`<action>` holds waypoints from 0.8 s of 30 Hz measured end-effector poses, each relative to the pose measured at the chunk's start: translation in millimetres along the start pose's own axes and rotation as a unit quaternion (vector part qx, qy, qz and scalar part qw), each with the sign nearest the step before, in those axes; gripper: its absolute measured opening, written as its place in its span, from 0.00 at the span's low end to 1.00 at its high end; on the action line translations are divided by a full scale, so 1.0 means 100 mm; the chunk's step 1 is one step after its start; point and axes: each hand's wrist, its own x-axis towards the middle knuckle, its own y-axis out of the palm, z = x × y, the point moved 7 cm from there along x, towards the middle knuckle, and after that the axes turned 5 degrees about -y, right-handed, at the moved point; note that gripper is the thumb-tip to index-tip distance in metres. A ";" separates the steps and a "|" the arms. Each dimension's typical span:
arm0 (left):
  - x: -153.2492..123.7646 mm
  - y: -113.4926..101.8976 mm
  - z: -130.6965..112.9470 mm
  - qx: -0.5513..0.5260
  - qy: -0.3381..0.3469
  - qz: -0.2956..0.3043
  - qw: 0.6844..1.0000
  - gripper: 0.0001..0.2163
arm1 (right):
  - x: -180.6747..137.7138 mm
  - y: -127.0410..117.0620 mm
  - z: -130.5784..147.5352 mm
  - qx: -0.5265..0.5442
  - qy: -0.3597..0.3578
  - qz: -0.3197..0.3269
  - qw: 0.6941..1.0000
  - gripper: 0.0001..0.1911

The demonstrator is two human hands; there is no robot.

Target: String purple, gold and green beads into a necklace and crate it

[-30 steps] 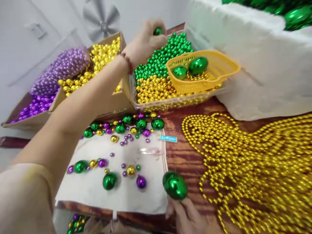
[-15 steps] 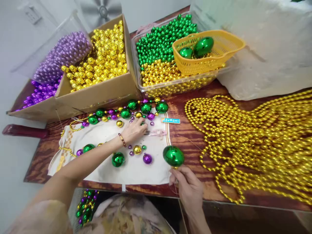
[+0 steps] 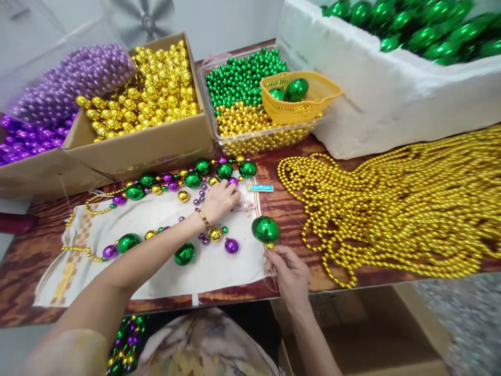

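Observation:
My right hand [image 3: 290, 269] pinches a thread just below a small gold bead [image 3: 269, 246], with a large oval green bead [image 3: 265, 230] standing above it near the cloth's right edge. My left hand [image 3: 221, 201], a bracelet on its wrist, reaches over the white cloth [image 3: 152, 271]. Its fingers are bunched among loose beads below the upper bead strand [image 3: 192, 179]; whatever they hold is hidden. Close by lie a gold bead [image 3: 214, 234], a purple bead [image 3: 231, 245] and a green bead [image 3: 184, 254]. Pink-handled snips [image 3: 247, 206] sit partly behind the left hand.
Gold bead strands [image 3: 376, 209] spread across the table's right side. Behind are a cardboard box [image 3: 148, 133] of gold and purple beads, a clear tub [image 3: 219, 138] holding a yellow basket [image 3: 289, 112], and a white foam box [image 3: 332, 94] of green beads. A blue-labelled strip [image 3: 261, 188] lies on the cloth's edge.
The view has shifted, showing more of the foam box at right. My left hand has moved slightly over the loose beads. My right hand still holds the thread below the green bead.

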 end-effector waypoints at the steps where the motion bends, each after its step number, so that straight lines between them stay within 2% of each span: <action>1: 0.02 0.02 -0.01 -0.001 -0.001 -0.001 1.000 0.11 | 0.01 0.01 0.01 -0.004 0.001 0.000 1.000 0.09; 6: 0.02 0.01 0.02 -0.083 -0.031 0.003 0.996 0.09 | 0.02 0.05 0.06 -0.031 -0.004 -0.003 0.999 0.10; 8: 0.01 -0.06 0.11 -0.192 -0.086 -0.014 0.977 0.07 | 0.01 0.07 0.08 -0.041 -0.009 -0.004 0.999 0.10; 9: -0.01 -0.11 0.18 -0.279 -0.124 -0.028 0.952 0.06 | 0.00 0.07 0.09 -0.043 -0.010 -0.006 0.999 0.10; 10: -0.04 -0.15 0.24 -0.385 -0.163 -0.037 0.908 0.05 | -0.02 0.08 0.11 -0.046 -0.010 -0.007 0.999 0.10; 11: -0.09 -0.17 0.28 -0.502 -0.198 -0.036 0.841 0.05 | -0.04 0.09 0.13 -0.050 -0.009 -0.006 0.999 0.09; 13: -0.20 -0.18 0.26 -0.715 -0.240 -0.006 0.656 0.06 | -0.08 0.13 0.21 -0.060 -0.011 0.003 0.998 0.09; 14: -0.26 -0.19 0.20 -0.791 -0.246 0.014 0.559 0.06 | -0.09 0.16 0.26 -0.066 -0.015 0.010 0.998 0.09; 15: -0.32 -0.22 0.14 -0.845 -0.245 0.029 0.475 0.07 | -0.11 0.19 0.32 -0.072 -0.019 0.018 0.997 0.09; 16: -0.37 -0.27 0.09 -0.880 -0.240 0.036 0.409 0.07 | -0.13 0.22 0.38 -0.077 -0.023 0.027 0.996 0.10; 17: -0.43 -0.31 0.04 -0.902 -0.234 0.037 0.361 0.08 | -0.14 0.24 0.43 -0.081 -0.026 0.034 0.996 0.10; 18: -0.48 -0.34 0.01 -0.916 -0.229 0.035 0.328 0.08 | -0.15 0.27 0.48 -0.084 -0.028 0.040 0.995 0.10; 20: -0.55 -0.39 -0.04 -0.931 -0.222 0.027 0.290 0.09 | -0.17 0.29 0.55 -0.090 -0.030 0.046 0.994 0.10; 24: -0.61 -0.40 -0.06 -0.937 -0.227 0.006 0.265 0.10 | -0.22 0.29 0.61 -0.101 -0.025 0.050 0.993 0.11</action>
